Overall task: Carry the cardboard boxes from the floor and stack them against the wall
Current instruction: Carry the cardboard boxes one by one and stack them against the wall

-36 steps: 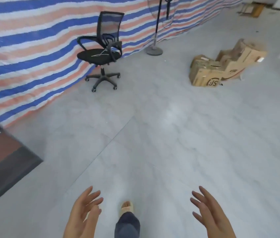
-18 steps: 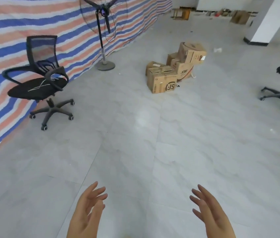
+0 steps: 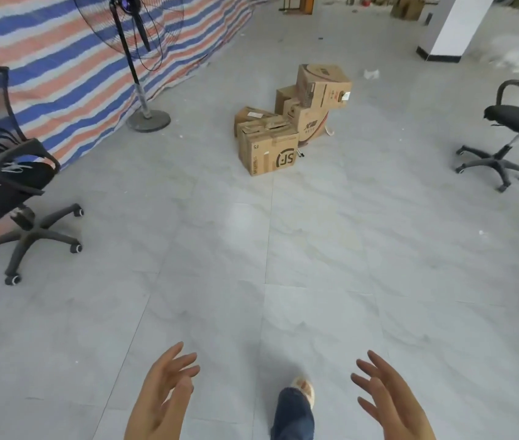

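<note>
Looking down and ahead, we hold both hands out low in front of us, palms turned toward each other. Our left hand [image 3: 164, 392] has its fingers [image 3: 174, 355] spread apart and relaxed, gripping nothing; our right hand [image 3: 388, 398] is the same, its fingers [image 3: 375, 365] splayed and free. Between the hands, one foot [image 3: 303, 389] in a light shoe, with a dark trouser leg [image 3: 293, 417] above it, is planted on the pale tiled floor [image 3: 315, 249].

The cardboard boxes [image 3: 293, 119] sit in a cluster on the floor well ahead of us, well apart from both hands. The nearest box [image 3: 267, 150] bears an SF mark on its side; behind it a low box [image 3: 251, 115] lies flat, and to the right two more are piled up, the upper one [image 3: 323, 85] tilted on the one beneath.

To our left a striped tarpaulin wall [image 3: 61, 74] runs away from us, with a standing fan [image 3: 134, 58] near it and a black office chair [image 3: 10, 185] close by. A second black chair [image 3: 518, 128] stands to our right, and a white pillar [image 3: 458, 27] rises farther back.
</note>
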`<control>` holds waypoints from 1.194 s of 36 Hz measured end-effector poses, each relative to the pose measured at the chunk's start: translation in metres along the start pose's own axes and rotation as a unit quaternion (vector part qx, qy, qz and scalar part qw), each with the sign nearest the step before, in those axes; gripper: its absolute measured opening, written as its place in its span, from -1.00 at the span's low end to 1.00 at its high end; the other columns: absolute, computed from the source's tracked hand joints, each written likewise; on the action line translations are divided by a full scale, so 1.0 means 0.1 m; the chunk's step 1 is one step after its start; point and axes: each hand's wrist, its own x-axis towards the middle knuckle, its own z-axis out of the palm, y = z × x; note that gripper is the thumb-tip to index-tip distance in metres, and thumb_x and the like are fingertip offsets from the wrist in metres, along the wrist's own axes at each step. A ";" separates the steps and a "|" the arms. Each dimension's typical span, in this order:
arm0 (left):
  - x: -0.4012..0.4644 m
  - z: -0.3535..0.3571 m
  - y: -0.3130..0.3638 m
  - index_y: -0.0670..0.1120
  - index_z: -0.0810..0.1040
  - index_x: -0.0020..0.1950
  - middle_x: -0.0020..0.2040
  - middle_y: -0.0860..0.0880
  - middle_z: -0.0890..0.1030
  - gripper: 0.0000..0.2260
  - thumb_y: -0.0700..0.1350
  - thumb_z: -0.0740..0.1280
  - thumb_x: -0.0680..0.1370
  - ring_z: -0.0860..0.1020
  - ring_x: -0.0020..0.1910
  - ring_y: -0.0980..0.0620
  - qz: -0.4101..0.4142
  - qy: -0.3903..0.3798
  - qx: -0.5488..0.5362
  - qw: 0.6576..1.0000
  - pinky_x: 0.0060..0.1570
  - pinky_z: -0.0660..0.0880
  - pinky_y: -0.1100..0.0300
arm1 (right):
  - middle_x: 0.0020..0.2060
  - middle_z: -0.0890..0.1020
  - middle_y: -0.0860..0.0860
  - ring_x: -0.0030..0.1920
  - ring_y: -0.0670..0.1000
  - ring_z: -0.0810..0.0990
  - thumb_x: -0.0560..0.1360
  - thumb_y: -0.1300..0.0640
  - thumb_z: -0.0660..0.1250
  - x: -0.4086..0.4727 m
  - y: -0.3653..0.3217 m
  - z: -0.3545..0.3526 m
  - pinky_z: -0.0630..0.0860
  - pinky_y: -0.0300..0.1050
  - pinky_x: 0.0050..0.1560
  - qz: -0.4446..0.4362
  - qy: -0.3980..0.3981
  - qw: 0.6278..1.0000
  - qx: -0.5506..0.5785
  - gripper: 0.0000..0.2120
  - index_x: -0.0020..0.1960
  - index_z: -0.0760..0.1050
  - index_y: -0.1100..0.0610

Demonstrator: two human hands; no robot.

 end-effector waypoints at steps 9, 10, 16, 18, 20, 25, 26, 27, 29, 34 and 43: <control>1.22 1.44 0.59 0.39 0.57 -0.03 0.01 0.16 0.66 -0.72 0.10 0.29 0.31 0.63 -0.01 0.17 0.036 -0.032 0.001 0.999 0.00 0.57 0.15 | 0.07 0.64 0.00 -0.04 -0.15 0.66 0.59 0.34 0.15 1.78 -0.71 -0.43 0.57 -0.29 -0.07 -0.028 -0.002 0.999 -0.022 -0.69 0.13 0.52 0.01; 1.32 1.56 0.62 0.40 0.56 -0.03 0.02 0.17 0.65 -0.71 0.14 0.29 0.29 0.62 0.01 0.16 0.037 -0.034 -0.002 0.999 0.02 0.57 0.13 | 0.07 0.64 0.00 -0.04 -0.16 0.66 0.58 0.34 0.15 1.94 -0.74 -0.45 0.56 -0.29 -0.05 -0.023 0.004 0.999 -0.025 -0.69 0.12 0.52 -0.01; 1.97 2.03 0.75 0.47 0.55 -0.09 0.03 0.17 0.65 -0.60 -0.08 0.22 0.35 0.63 -0.05 0.19 0.014 -0.037 0.018 0.999 0.01 0.53 0.14 | -0.01 0.70 -0.08 -0.05 -0.15 0.67 0.22 -0.34 0.48 2.63 -0.99 -0.41 0.55 -0.08 -0.04 0.004 -0.017 0.999 -0.027 -0.45 0.09 0.55 -0.06; 2.20 2.17 0.78 0.47 0.55 -0.10 -0.01 0.20 0.65 -0.59 -0.08 0.20 0.35 0.63 -0.06 0.21 0.000 -0.034 0.026 0.999 0.02 0.55 0.06 | -0.04 0.69 -0.17 -0.05 -0.13 0.67 0.04 -0.51 0.42 2.88 -1.00 -0.40 0.51 -0.05 -0.03 0.004 0.002 0.999 -0.048 -0.28 0.07 0.60 -0.12; 2.46 2.33 0.83 0.47 0.54 -0.10 -0.01 0.22 0.65 -0.63 -0.04 0.23 0.35 0.62 -0.05 0.21 -0.007 -0.036 0.031 0.999 0.06 0.53 0.00 | -0.04 0.70 -0.11 -0.04 -0.09 0.68 0.43 -0.05 0.44 3.17 -1.05 -0.35 0.52 0.00 0.00 0.017 0.005 0.999 -0.044 -0.80 0.05 0.60 -0.12; 3.28 2.76 0.97 0.47 0.53 -0.09 0.00 0.23 0.64 -0.76 0.12 0.31 0.34 0.61 -0.01 0.21 -0.002 -0.041 0.025 0.999 0.18 0.48 -0.10 | 0.04 0.66 -0.05 -0.06 -0.17 0.66 0.57 0.36 0.18 4.08 -1.15 -0.29 0.50 0.05 0.06 0.024 0.010 0.998 -0.059 -0.66 0.11 0.54 -0.02; 3.48 2.84 1.00 0.47 0.53 -0.09 0.00 0.23 0.64 -0.71 0.04 0.25 0.37 0.62 -0.01 0.21 0.001 -0.043 0.027 0.999 0.20 0.47 -0.12 | 0.05 0.66 -0.05 -0.05 -0.17 0.66 0.57 0.35 0.18 4.26 -1.20 -0.26 0.50 0.04 0.06 0.022 0.018 0.998 -0.055 -0.67 0.13 0.54 -0.01; 3.68 2.93 1.05 0.47 0.53 -0.08 0.00 0.22 0.64 -0.68 0.01 0.23 0.38 0.61 0.00 0.21 0.003 -0.048 0.027 0.998 0.21 0.47 -0.13 | 0.05 0.65 -0.05 -0.04 -0.17 0.66 0.57 0.35 0.17 4.45 -1.25 -0.24 0.51 0.02 0.05 0.017 0.020 0.998 -0.051 -0.68 0.14 0.53 0.00; 4.07 3.08 1.20 0.45 0.53 -0.04 0.03 0.21 0.64 -0.72 0.07 0.25 0.37 0.61 0.02 0.20 0.006 -0.060 0.015 0.998 0.22 0.45 -0.12 | 0.06 0.64 -0.05 -0.02 -0.17 0.65 0.58 0.33 0.17 4.84 -1.39 -0.17 0.55 -0.06 -0.02 0.008 0.032 0.998 -0.048 -0.68 0.13 0.52 -0.03; 5.00 3.37 1.56 0.41 0.53 0.01 0.05 0.18 0.64 -0.68 0.25 0.25 0.27 0.61 0.04 0.17 0.029 -0.063 0.010 0.998 0.21 0.46 -0.11 | 0.06 0.63 -0.03 -0.01 -0.15 0.65 0.59 0.34 0.14 5.73 -1.81 0.09 0.57 -0.31 -0.09 -0.006 0.029 0.999 -0.036 -0.68 0.13 0.50 -0.01; 6.22 3.84 1.75 0.45 0.51 0.01 0.05 0.20 0.63 -0.68 0.24 0.22 0.27 0.61 0.04 0.19 0.005 -0.058 0.033 0.998 0.17 0.48 -0.04 | 0.03 0.66 -0.06 -0.04 -0.17 0.66 0.57 0.34 0.18 7.01 -2.25 0.48 0.58 -0.08 0.01 0.016 0.014 0.998 -0.064 -0.66 0.09 0.52 -0.07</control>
